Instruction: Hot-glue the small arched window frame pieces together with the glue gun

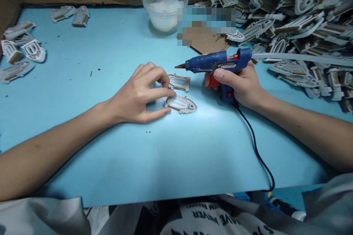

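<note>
My left hand [139,95] rests on the blue table top [110,161], its fingertips curved just beside two small arched pieces. These are a white-and-gold window-shaped piece [179,82] and a similar piece lying lower [180,104], with a milky centre. My left thumb ends at the lower piece's left tip. My right hand [237,84] grips a blue hot glue gun [217,62] by its handle, with a finger on the red trigger. The gun's metal nozzle points left, just above the upper piece.
A large heap of similar pieces [300,18] fills the back right, and a smaller group [19,47] lies at the left. A clear tub with white contents [164,9] and a cardboard scrap [209,42] stand at the back. The gun's black cord [256,147] runs to the table's front edge.
</note>
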{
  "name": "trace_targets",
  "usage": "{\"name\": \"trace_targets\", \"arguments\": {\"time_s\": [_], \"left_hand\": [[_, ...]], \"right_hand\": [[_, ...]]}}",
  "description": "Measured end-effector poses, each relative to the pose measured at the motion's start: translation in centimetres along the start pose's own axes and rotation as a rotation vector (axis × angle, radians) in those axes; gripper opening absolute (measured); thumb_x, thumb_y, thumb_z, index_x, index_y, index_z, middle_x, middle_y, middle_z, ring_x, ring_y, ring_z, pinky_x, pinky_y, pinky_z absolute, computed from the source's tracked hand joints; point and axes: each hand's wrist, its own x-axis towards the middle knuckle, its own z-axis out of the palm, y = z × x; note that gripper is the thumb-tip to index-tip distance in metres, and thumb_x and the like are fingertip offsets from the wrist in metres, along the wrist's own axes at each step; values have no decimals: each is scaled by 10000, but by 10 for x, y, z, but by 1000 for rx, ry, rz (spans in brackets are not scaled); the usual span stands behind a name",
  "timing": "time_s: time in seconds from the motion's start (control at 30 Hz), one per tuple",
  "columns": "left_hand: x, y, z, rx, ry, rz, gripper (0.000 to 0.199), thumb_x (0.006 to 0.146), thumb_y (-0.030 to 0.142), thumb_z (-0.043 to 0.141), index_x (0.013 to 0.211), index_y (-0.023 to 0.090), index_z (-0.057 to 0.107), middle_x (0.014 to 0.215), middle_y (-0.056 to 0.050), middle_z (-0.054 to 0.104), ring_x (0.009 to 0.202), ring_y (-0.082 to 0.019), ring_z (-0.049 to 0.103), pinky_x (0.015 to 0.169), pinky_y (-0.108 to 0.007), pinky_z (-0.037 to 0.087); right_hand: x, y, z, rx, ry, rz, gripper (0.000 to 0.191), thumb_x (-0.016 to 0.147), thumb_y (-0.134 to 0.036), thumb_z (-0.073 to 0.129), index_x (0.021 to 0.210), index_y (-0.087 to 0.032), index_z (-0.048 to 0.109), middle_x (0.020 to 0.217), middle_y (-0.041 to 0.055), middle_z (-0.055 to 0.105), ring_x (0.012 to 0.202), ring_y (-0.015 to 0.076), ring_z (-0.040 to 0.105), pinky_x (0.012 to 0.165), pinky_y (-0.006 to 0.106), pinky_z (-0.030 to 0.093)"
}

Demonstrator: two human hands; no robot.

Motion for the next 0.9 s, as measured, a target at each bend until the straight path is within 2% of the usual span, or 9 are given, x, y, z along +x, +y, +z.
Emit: {"name": "trace_targets", "arguments": {"time_s": [0.1,0.23,0.33,0.43,0.6,0.9], "left_hand": [[-3,-4,2,-36,-8,-66,389,1061,490,679,1367,253,711,1210,-118,688,1054,-252,614,900,-483,543],[-5,-4,3,-12,-29,-150,313,1056,511,679,1262,287,753,1195,-101,703,1049,-253,620,905,-480,546],[-5,-3,3,-20,-18,-164,366,1060,580,668,1252,283,766,1179,-105,702,1038,-252,622,898,-483,553],[-5,-4,4,-17,-29,-178,450,1039,674,680,1255,292,777,1192,-107,711,1055,-264,635,904,-497,562],[-5,-4,6,4,-19,-185,337,1052,498,669,1295,281,754,1188,-107,714,1059,-270,645,896,-493,569],[-5,-4,7,-36,-32,-215,327,1043,461,652,1319,310,739,1195,-85,716,1056,-271,651,921,-502,564]], "right_hand": [[-1,1,-1,-10,-16,-9,669,859,-876,832,759,-223,730,742,81,661,699,234,575,650,401,463],[-3,1,-3,-14,-141,-21,666,887,-861,813,772,-212,715,717,68,662,665,216,574,634,383,441],[-5,-1,-4,-89,-243,-71,592,936,-743,834,760,-208,654,649,20,569,613,166,483,592,345,355],[-5,-4,-4,-173,-297,-150,505,978,-622,817,769,-202,632,647,0,525,626,148,452,614,331,340],[-4,-7,-3,-227,-324,-147,458,1002,-605,782,830,-199,658,654,-6,508,643,156,460,621,329,342],[-5,-9,-3,-248,-272,-119,473,987,-579,796,761,-197,632,632,-10,491,639,153,460,623,331,343]]}}
